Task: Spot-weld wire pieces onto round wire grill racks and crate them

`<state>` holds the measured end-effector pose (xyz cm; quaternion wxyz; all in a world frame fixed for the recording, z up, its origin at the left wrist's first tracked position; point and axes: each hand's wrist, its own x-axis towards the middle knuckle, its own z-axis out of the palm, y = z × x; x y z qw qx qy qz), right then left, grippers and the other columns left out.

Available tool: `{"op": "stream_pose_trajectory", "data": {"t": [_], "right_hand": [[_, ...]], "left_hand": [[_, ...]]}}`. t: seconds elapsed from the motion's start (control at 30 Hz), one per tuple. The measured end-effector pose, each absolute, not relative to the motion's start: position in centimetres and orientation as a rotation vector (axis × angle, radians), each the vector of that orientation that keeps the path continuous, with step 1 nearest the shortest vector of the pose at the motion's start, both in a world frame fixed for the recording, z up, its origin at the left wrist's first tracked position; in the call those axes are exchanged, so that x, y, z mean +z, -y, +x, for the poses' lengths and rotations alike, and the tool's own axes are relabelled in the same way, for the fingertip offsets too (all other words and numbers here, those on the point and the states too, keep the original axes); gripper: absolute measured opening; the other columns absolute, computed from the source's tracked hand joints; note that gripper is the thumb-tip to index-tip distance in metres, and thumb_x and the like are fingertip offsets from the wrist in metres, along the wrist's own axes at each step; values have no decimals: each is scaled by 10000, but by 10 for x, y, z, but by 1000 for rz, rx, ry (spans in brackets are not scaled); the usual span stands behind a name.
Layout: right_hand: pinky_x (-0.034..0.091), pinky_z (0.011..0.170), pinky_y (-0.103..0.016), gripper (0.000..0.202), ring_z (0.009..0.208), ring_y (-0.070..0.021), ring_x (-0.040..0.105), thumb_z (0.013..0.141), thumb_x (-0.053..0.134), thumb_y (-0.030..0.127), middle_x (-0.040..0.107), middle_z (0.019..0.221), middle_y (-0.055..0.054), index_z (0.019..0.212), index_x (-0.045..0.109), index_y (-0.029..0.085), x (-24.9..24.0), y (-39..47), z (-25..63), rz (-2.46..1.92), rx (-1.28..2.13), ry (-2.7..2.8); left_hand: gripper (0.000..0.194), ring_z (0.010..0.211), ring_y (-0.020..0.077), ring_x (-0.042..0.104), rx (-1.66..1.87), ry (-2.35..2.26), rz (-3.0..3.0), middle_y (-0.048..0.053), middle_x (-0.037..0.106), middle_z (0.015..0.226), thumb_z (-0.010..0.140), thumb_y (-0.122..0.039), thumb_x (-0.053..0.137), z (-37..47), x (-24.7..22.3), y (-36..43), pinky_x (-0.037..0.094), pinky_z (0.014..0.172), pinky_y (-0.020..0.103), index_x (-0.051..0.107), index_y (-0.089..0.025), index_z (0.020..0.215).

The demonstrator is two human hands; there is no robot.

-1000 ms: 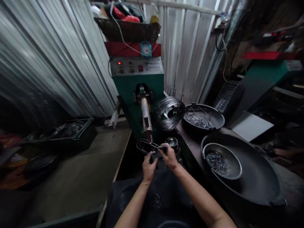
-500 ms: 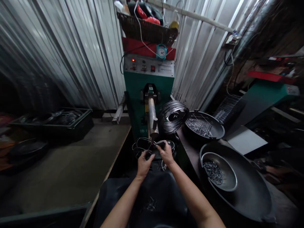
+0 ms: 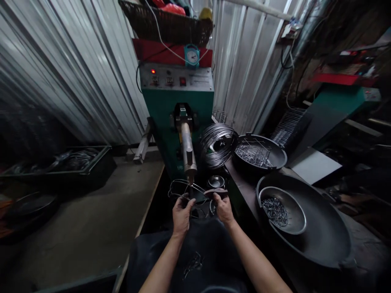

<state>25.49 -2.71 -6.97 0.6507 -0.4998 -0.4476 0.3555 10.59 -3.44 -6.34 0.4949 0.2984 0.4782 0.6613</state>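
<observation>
A thin bent wire frame [image 3: 180, 183] extends below the metal electrode arm [image 3: 187, 146] of a green machine [image 3: 159, 106]. My left hand [image 3: 182, 213] pinches the near side of this wire frame, just below the electrode tip. In my right hand [image 3: 224, 206] is a flat, dark reddish pad [image 3: 215, 192], gripped between thumb and fingers, close to the wire's right end. Small wire pieces [image 3: 194, 264] lie on the dark cloth over my lap. A small round metal dish [image 3: 216, 182] sits behind the pad.
Right of the machine are a wire coil [image 3: 218, 144], a black pan of wire pieces [image 3: 277, 156] and a large pan [image 3: 330, 232] holding a metal bowl [image 3: 301, 215]. A dark bin [image 3: 97, 158] stands at left. A wooden edge [image 3: 149, 209] runs beside my left arm.
The view has shifted, so the machine appears farther left. My right hand has drawn back and right from the electrode tip, and the flat pad now shows clearly. My left hand stays at the wire.
</observation>
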Motion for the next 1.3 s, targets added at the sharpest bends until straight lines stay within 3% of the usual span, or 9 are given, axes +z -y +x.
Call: {"op": "stream_pose_trajectory", "data": {"t": [0.23,0.47,0.97,1.07,1.17,1.3], "right_hand": [[489,805,-349,279,853,-204,608,765,611,425,655,892,-57,923,569,199,-45,24,239,-1112,609,1129],[489,805,-323,201,840,-183,618,792,604,350,652,893,-51,918,575,196,-29,17,234,-947,802,1374],[460,709,-305,179,729,-188,583,762,600,369,632,765,-32,808,574,197,-15,-11,219,-1112,712,1517],[460,712,-304,198,724,-185,579,739,618,383,634,745,-23,789,587,194,-15,-8,224,-1109,774,1456],[465,757,-315,221,776,-191,594,724,625,392,656,791,-35,799,606,185,-27,1,239,-1101,871,1246],[463,812,-345,241,840,-205,605,753,604,396,670,861,-55,857,631,180,-55,20,259,-1103,926,1014]], "left_hand": [[449,742,95,535,1739,-1046,413,-7,584,799,475,-297,830,102,-63,30,399,727,233,636,-165,857],[444,785,88,522,1776,-1046,338,-16,572,820,482,-302,825,89,-61,25,366,774,234,617,-169,851],[492,714,92,525,1765,-1049,315,-11,559,788,483,-357,811,90,-67,3,401,746,253,599,-164,882],[488,834,129,556,1716,-1132,386,24,578,889,568,-411,764,90,-69,12,405,831,282,585,-169,952],[551,1102,191,499,1665,-1246,624,76,546,1126,659,-431,708,94,-72,31,355,965,326,517,-202,1122],[780,1228,254,388,1626,-1541,1023,117,416,1291,566,-405,784,110,-75,54,290,1035,400,417,-227,1232]]}}
